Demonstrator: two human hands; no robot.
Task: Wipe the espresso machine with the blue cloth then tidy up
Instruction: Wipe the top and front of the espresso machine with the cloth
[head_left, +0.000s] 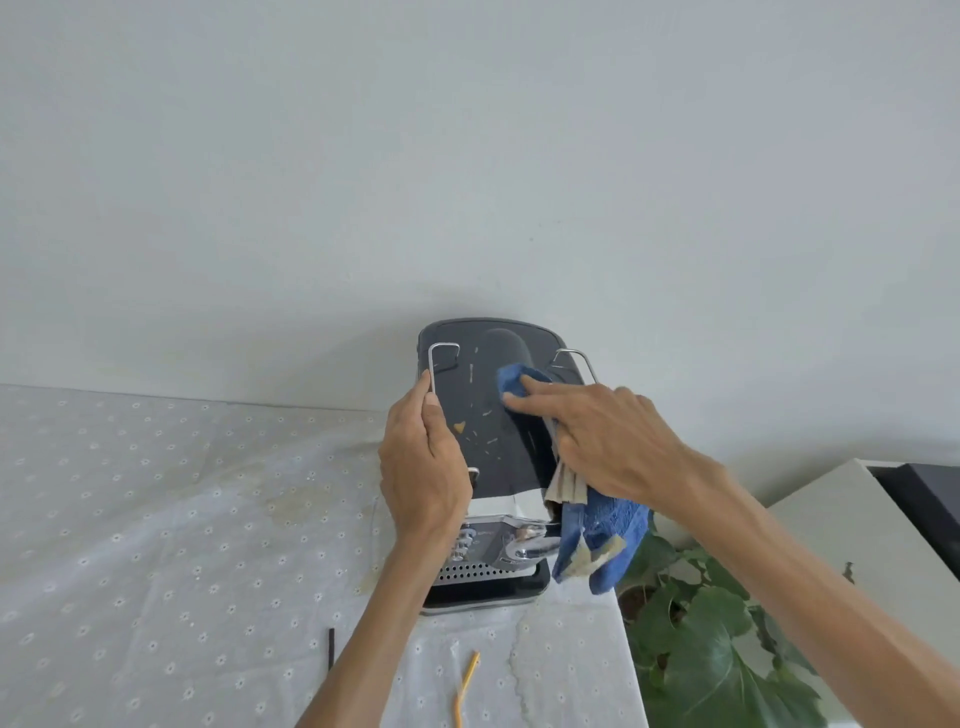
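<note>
Wiping is under way: the right hand (602, 441) presses the blue cloth (519, 382) flat-fingered onto the machine (483, 415) top, while the left hand (421, 462) grips its side rail (434, 384). Crumbs (460, 427) remain; the next sweep likely must reach them.

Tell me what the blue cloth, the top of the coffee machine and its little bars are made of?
The blue cloth looks like soft, fuzzy towel fabric that hangs limp. The machine's top seems dark, smooth plastic, faintly glossy, though it could be painted metal. The rail under the left hand looks like shiny, mirror-bright metal wire.
</note>
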